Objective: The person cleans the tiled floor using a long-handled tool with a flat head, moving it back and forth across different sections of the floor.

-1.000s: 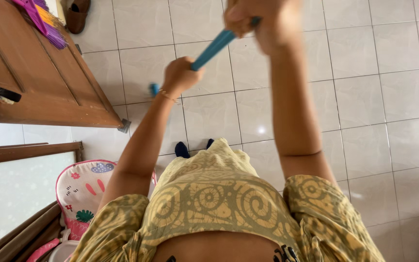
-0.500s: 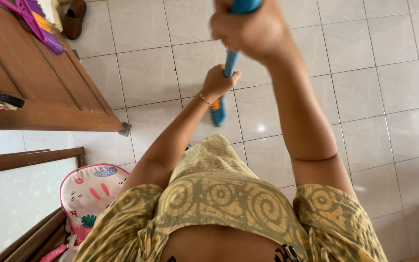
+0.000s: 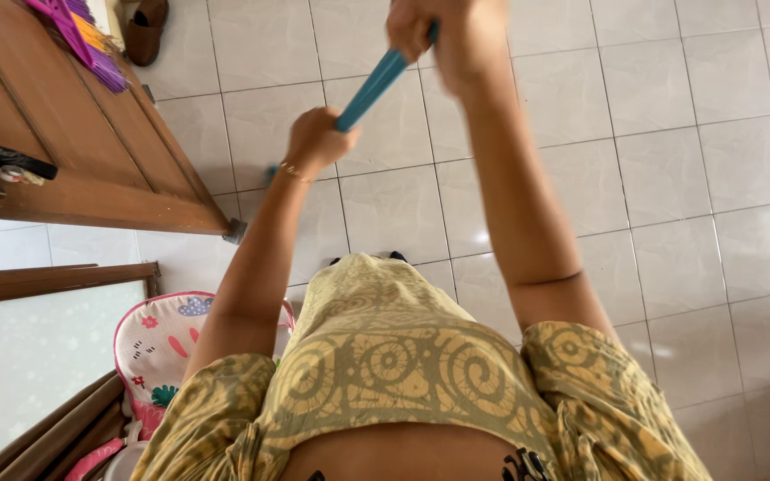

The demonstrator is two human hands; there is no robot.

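Note:
A long teal handle slants from upper right down to the left over the white tiled floor. My right hand grips its upper part near the top of the view. My left hand, with a thin bracelet at the wrist, is closed around the handle lower down. The handle's bottom end shows only as a small teal bit just left of my left wrist; its head is hidden. My yellow patterned shirt fills the bottom of the view.
An open brown wooden door stands at the left with a dark lever handle. A purple broom and a brown shoe lie at the top left. A pink patterned baby seat sits at lower left.
The teal handle has swung from nearly upright back to a slant toward the left. My left hand moved left and up with it; my right hand shifted slightly.

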